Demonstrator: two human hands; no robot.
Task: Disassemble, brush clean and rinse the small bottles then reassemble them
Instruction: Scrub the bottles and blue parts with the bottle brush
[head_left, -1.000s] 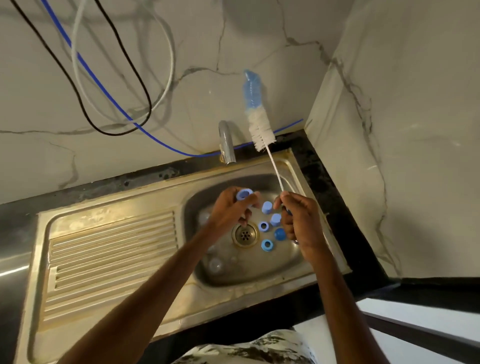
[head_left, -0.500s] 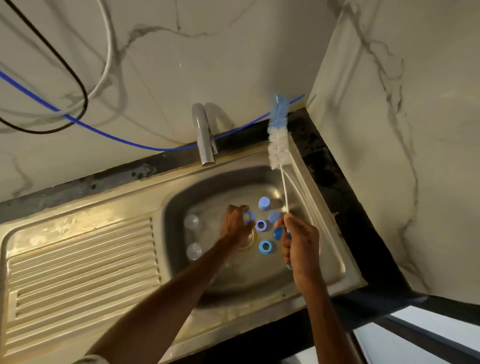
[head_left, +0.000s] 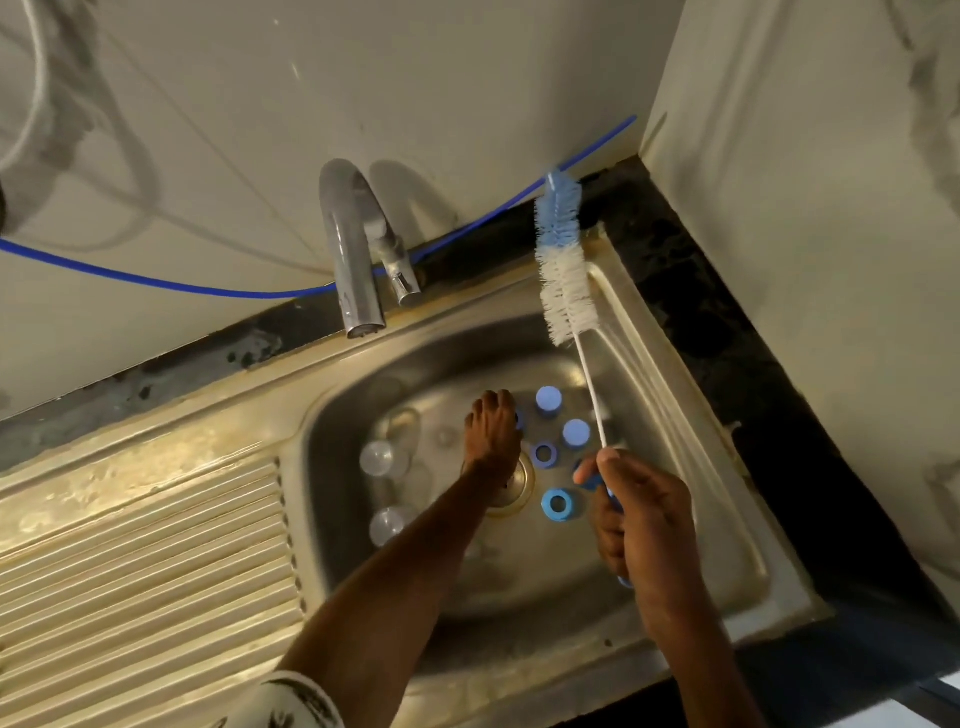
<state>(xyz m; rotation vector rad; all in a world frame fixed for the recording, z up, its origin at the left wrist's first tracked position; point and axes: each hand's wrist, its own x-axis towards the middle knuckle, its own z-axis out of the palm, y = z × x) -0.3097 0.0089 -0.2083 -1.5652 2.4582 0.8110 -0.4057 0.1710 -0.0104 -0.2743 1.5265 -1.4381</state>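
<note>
My left hand (head_left: 493, 436) reaches down to the floor of the steel sink (head_left: 524, 582), just behind the drain (head_left: 522, 486). Its fingers curl over a blue cap (head_left: 518, 419) of which only a sliver shows. My right hand (head_left: 644, 525) grips the blue handle of a bottle brush (head_left: 563, 270), whose white and blue bristles point up toward the back wall. Several blue caps and rings lie between the hands, among them a cap (head_left: 548, 400), a ring (head_left: 544, 453) and a ring (head_left: 558, 504). Two clear small bottles (head_left: 382, 457) (head_left: 389, 525) lie at the basin's left side.
A chrome faucet (head_left: 348, 260) arches over the back rim of the basin. A ribbed drainboard (head_left: 145, 545) extends to the left. A blue cable (head_left: 156, 283) and pale hoses run along the marble wall. Another marble wall (head_left: 805, 260) closes the right side.
My left hand has gone from holding a blue cap above the basin down to the sink floor. The brush has tilted right and lower. The view has moved closer to the sink.
</note>
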